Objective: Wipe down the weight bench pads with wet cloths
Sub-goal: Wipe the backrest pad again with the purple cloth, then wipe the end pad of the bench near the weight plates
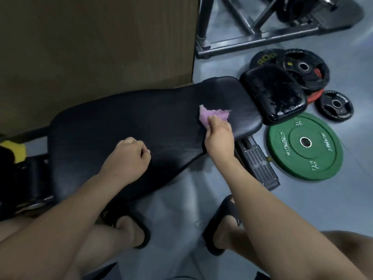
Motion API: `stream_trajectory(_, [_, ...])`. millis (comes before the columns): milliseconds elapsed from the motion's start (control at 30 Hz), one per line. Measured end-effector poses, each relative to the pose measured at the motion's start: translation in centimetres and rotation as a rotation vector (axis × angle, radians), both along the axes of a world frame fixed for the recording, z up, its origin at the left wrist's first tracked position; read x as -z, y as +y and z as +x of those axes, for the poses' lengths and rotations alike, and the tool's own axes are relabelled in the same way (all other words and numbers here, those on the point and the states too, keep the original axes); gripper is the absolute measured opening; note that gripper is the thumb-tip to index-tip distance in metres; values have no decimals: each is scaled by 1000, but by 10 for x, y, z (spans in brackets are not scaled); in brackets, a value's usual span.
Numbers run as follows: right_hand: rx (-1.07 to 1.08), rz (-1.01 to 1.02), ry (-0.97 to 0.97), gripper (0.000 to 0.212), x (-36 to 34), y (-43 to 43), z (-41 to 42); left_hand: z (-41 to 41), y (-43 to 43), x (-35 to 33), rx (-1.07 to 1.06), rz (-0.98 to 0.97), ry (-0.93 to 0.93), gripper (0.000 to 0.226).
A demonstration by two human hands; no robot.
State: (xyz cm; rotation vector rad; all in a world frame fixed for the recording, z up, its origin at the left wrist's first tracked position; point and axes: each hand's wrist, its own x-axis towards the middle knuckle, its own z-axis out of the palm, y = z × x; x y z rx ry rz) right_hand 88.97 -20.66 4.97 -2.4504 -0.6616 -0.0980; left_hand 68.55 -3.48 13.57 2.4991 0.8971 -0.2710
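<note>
A long black back pad (125, 126) of the weight bench lies across the middle of the view. Beyond its right end sits the smaller black seat pad (274, 91), glossy with wet streaks. My right hand (219, 136) presses a crumpled pink cloth (207, 116) onto the right part of the back pad. My left hand (129, 156) rests on the near edge of the back pad as a closed fist, holding nothing that I can see.
A green weight plate (304, 146) lies flat on the grey floor right of the bench. Black plates (302, 67) and a small one (336, 104) lie beyond it. A steel rack base (252, 39) stands at the back. A brown wall panel (96, 43) rises behind the bench. My sandalled feet (220, 225) are below.
</note>
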Motion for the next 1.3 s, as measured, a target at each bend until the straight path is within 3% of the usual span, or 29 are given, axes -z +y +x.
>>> stream_trajectory(133, [-457,-62,-90,28,6,33,-58,-23,20,2,-57,-22,-26,21])
stream_trajectory(200, [-537,-90,-146,34,9,24,-63,-32,24,3,-64,-30,-31,21])
stream_trajectory(300, [-305,-163,-210,35,7,9,-23,-49,29,3,-48,-21,-77,17])
stream_trajectory(400, [-78,-284,-98,43,0,19,-4,-67,37,4,-62,-6,-103,15])
stream_trajectory(533, [-294,-334,-131,45,1,26,-75,-87,41,7,-107,-9,-106,18])
stream_trajectory(667, [-228,-431,-62,34,-39,29,-102,-99,43,-3,-139,-42,-158,19])
stream_trajectory(767, [-280,-349,-70,37,-68,57,-127,-120,55,-20,-193,-32,-195,24])
stream_trajectory(1033, [-878,-218,362,29,-102,220,-281,-270,135,-32,-569,163,-230,32])
stream_trajectory(1133, [-961,-246,457,26,-99,263,-333,-332,168,-10,-690,260,-127,43])
stream_trajectory(1300, [-932,-287,528,25,-91,280,-354,-358,193,19,-731,170,88,60])
